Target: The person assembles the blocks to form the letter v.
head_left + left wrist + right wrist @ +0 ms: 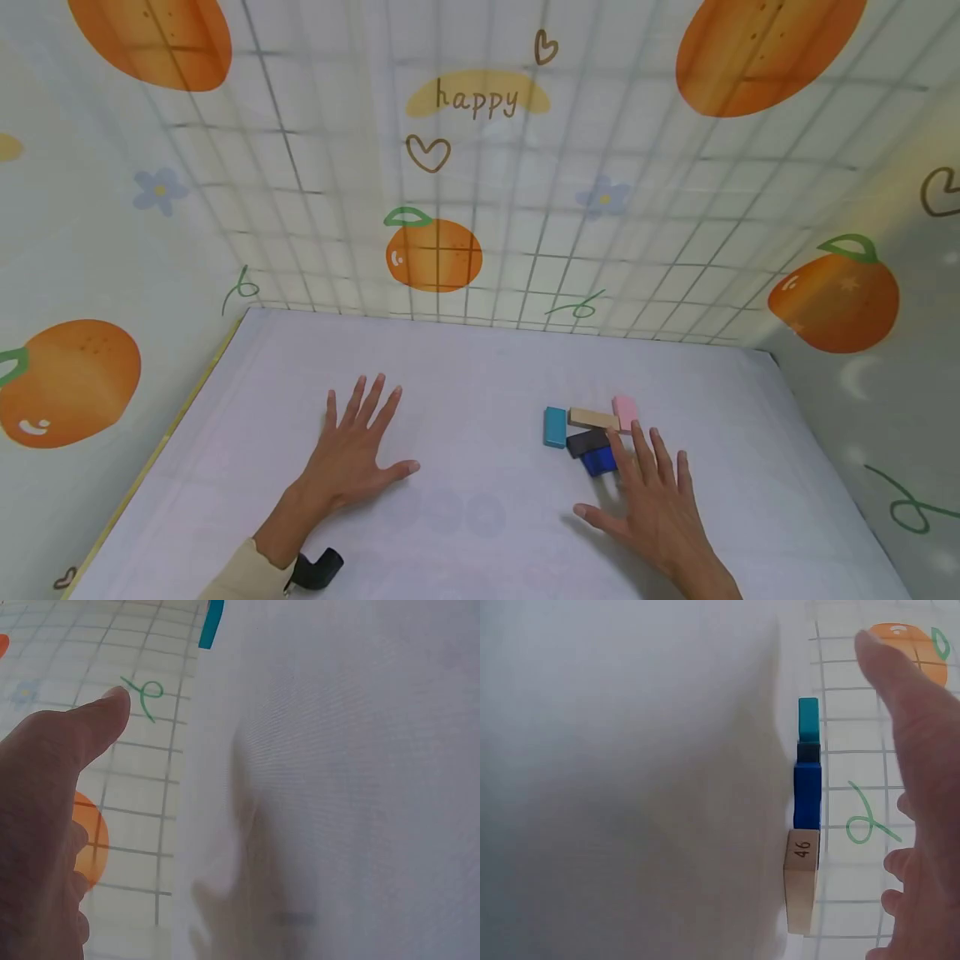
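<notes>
My left hand [351, 458] is over the left half of the table, fingers spread and holding nothing. On the right, my right hand [658, 512] also has straight, spread fingers, and its index fingertip overlaps a cluster of small blocks in the head view. This cluster has a teal block [555, 427], a plain wooden block [594, 418], a pink block [625, 413], a black block [587, 443] and a blue block [598, 461]. In the right wrist view a wooden block marked 46 [802, 877] is closest. Whether the fingertip touches any block, I cannot tell.
A white cloth [465, 375] covers the table. Behind it hangs a grid-patterned curtain [495, 183] printed with oranges, with more printed fabric at both sides. A black strap-like piece [318, 569] sits by the left wrist.
</notes>
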The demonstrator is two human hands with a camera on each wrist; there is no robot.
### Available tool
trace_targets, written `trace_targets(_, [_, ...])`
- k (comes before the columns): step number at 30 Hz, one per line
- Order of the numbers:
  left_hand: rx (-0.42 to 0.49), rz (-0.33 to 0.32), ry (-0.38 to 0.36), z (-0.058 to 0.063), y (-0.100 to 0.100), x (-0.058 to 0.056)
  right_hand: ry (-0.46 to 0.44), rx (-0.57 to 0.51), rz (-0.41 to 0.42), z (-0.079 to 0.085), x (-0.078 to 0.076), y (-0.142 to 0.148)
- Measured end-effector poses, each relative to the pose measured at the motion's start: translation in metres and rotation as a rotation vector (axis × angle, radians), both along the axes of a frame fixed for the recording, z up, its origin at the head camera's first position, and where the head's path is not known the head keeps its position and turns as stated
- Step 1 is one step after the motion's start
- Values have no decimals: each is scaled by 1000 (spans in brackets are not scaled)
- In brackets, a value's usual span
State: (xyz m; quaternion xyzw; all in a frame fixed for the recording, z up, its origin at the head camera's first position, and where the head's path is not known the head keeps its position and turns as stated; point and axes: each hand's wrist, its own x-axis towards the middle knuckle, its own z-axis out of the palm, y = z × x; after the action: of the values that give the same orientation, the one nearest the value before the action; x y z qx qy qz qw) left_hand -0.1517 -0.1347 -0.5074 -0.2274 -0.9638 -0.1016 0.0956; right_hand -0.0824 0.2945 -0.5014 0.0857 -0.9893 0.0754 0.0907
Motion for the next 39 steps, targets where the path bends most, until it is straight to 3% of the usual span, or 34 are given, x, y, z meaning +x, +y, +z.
trace_targets(15, [29, -6, -31, 1, 4, 1, -114, -10, -65, 5, -1, -1])
trace_targets(39, [25, -14, -99, 0, 11, 0, -114, 8, -101, -1, 1, 5])
